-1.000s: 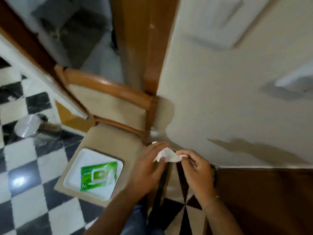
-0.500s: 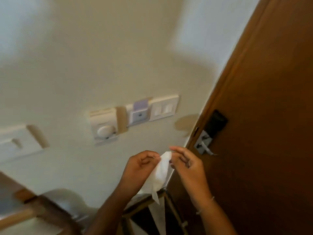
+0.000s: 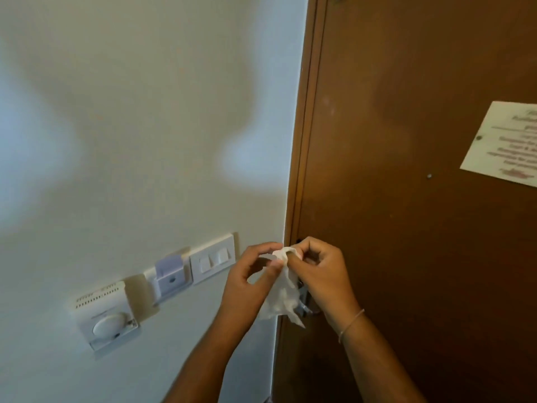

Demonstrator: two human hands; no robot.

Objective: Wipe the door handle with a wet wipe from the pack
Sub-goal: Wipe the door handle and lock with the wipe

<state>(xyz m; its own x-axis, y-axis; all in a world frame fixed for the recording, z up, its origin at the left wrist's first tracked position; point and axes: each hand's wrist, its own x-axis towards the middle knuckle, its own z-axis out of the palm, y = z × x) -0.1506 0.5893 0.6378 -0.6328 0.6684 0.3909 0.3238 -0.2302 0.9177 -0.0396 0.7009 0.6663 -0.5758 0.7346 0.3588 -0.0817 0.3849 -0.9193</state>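
A white wet wipe (image 3: 281,295) hangs crumpled between my hands, in front of the brown door (image 3: 406,199). My left hand (image 3: 250,283) pinches its top edge from the left. My right hand (image 3: 322,274) pinches the same edge from the right. The metal door handle (image 3: 305,308) is mostly hidden behind the wipe and my right hand; only a small silver part shows below them. The pack of wipes is out of view.
On the white wall left of the door are a double light switch (image 3: 213,257), a card holder (image 3: 170,276) and a round thermostat (image 3: 106,314). A printed paper notice (image 3: 505,144) is fixed to the door at the right.
The view has swung up from the chair and the pack of wipes to the door. Both hands, still holding the wipe, now sit right in front of the handle, covering it.
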